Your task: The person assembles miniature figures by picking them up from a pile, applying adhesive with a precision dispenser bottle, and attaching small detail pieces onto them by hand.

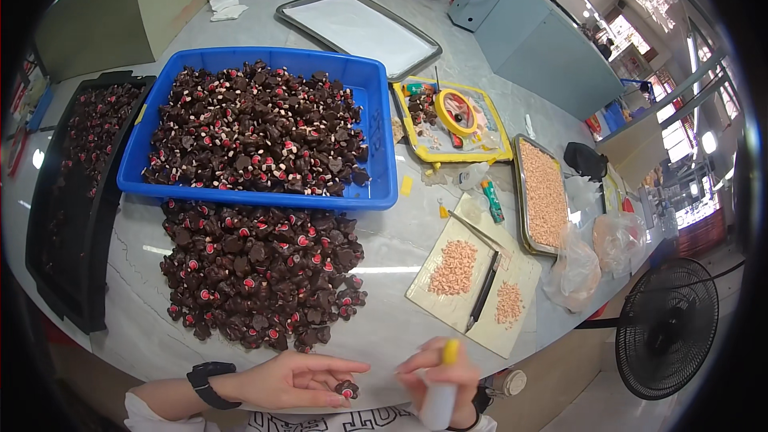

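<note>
Near the front edge of the table, my left hand [300, 378], with a black band on its wrist, holds a small dark brown figurine [346, 390] with a red and white spot. The figurine sits at the fingertips, with the index finger stretched out above. To its right, my right hand [424, 368] is closed around a white squeeze bottle [438, 406] with a yellow end; both are smeared by motion. Just beyond my left hand lies a large pile of similar brown figurines [256, 272]. More of them fill the blue plastic bin [380, 180] behind it.
On the right, a pale board [420, 292] carries small pinkish pieces [454, 268], tweezers and a black pen-like tool [482, 292]. Further off stand a yellow-rimmed tray [504, 132] and a metal tray [524, 232]. A black tray [48, 272] flanks the left; a fan [668, 328] stands right.
</note>
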{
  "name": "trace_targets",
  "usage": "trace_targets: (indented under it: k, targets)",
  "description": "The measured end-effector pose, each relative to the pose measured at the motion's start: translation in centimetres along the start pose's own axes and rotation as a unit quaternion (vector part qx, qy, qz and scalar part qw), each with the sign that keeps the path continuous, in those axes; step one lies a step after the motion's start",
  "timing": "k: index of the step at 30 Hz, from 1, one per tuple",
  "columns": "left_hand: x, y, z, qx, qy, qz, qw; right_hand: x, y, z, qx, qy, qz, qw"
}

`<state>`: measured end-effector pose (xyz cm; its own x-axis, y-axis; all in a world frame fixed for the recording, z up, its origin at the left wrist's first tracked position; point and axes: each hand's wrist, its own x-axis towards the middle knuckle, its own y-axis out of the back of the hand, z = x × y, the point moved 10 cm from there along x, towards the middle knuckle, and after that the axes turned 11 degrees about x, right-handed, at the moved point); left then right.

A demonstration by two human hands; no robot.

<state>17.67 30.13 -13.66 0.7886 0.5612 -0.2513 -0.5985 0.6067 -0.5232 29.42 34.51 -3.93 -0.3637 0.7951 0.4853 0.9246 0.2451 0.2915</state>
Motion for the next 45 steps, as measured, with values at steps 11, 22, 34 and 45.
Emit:
trace_targets:
  k: [11,22,34,45]
  targets:
    - [0.2,0.2,0.9,-0.028,-0.036,-0.006,0.999,0.0,-4.5,1.0,-0.075,0.026,-0.105,0.991]
    - [0.0,0.1,0.6,-0.06,-0.042,-0.01,0.997,-0.6,-4.0,0.7,-0.067,0.039,-0.068,0.995]
    - [0.1,2.1,1.5,-0.077,-0.095,0.09,0.988,0.3,-3.8,0.4,0.019,0.063,0.039,0.997]
    - [0.0,2.5,1.2,-0.095,-0.097,0.099,0.986,0.3,-4.9,0.8,-0.02,0.05,0.008,0.999]
